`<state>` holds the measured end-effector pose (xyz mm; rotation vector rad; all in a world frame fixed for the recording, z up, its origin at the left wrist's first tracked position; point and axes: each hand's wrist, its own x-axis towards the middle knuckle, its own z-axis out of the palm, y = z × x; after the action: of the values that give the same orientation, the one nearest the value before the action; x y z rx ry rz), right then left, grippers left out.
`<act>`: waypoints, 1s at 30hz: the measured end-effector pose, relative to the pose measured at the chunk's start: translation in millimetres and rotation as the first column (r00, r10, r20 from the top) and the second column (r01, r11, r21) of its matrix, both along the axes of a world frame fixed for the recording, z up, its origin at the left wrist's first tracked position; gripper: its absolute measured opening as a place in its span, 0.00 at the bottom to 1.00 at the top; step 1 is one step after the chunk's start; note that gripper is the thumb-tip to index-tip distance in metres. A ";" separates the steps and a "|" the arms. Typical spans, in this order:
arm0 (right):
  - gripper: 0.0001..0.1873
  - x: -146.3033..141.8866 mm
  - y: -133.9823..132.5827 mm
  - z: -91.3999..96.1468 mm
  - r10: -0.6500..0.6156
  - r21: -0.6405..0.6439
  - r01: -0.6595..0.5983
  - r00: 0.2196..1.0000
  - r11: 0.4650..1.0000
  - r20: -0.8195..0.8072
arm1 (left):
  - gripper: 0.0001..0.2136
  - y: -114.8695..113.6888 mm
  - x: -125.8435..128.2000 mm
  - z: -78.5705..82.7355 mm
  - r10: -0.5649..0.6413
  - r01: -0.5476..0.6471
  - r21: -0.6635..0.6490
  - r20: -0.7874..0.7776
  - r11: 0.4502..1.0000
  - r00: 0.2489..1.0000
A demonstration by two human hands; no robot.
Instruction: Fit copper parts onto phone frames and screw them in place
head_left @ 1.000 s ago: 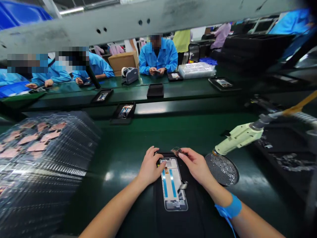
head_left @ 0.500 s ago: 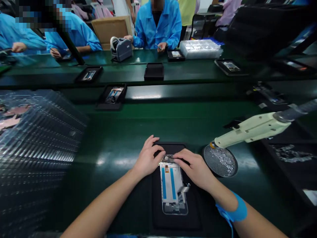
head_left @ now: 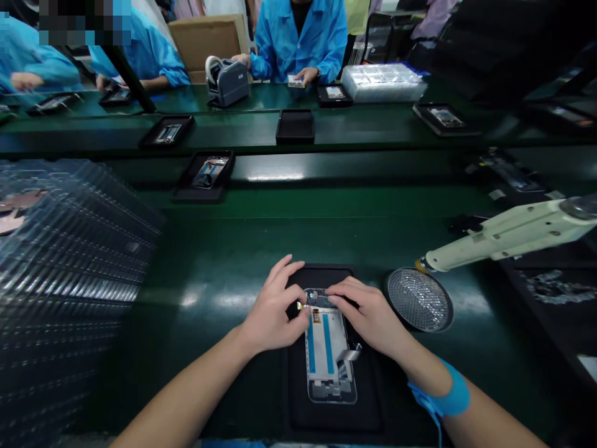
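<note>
An opened phone frame (head_left: 321, 361) with two blue strips and a loose silvery flex cable (head_left: 349, 354) lies in a black tray (head_left: 303, 418). Across its top end sits a dark circuit board (head_left: 321, 299). My left hand (head_left: 277, 311) is at the frame's upper left, thumb and index finger closed around a small gold-coloured flex tab (head_left: 300, 305). At the upper right, my right hand (head_left: 368, 314) has its thumb and index finger closed on the board's right end. A blue band (head_left: 454, 389) circles my right forearm.
Right of the tray stands a round mesh-faced nozzle (head_left: 420, 300) on a pale jointed arm (head_left: 508, 230). Stacked clear plastic trays (head_left: 93, 249) fill the left. Black trays with phone parts (head_left: 209, 172) line the conveyor beyond. Opposite, co-workers in blue coats (head_left: 301, 43) sit near a tape dispenser (head_left: 228, 81).
My left hand has shifted slightly downward and its thumb and index finger have curled together beside the gold-coloured tab. My right hand stays at the board. A co-worker opposite now shows a pale flat part.
</note>
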<state>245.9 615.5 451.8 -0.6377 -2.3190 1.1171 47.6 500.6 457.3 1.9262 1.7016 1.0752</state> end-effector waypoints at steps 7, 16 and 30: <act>0.10 0.4 2.9 -1.7 -0.122 -0.019 0.121 0.992 0.992 -0.031 | 0.11 -11.5 8.8 -1.4 -0.117 0.085 -0.174 -0.182 0.981 0.976; 0.12 1.3 -1.7 5.5 0.080 -0.036 -0.079 0.996 0.996 0.029 | 0.10 -26.2 14.6 6.2 -0.203 0.159 -0.187 -0.245 0.969 0.948; 0.19 11.1 -19.5 -3.2 0.022 0.361 -0.070 0.990 0.930 0.136 | 0.11 -8.5 5.7 -15.3 0.146 -0.147 -0.115 -0.019 0.982 0.989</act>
<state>257.1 596.0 448.6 -0.5275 -2.5738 0.6467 53.3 492.1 442.0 1.7618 1.8935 0.9939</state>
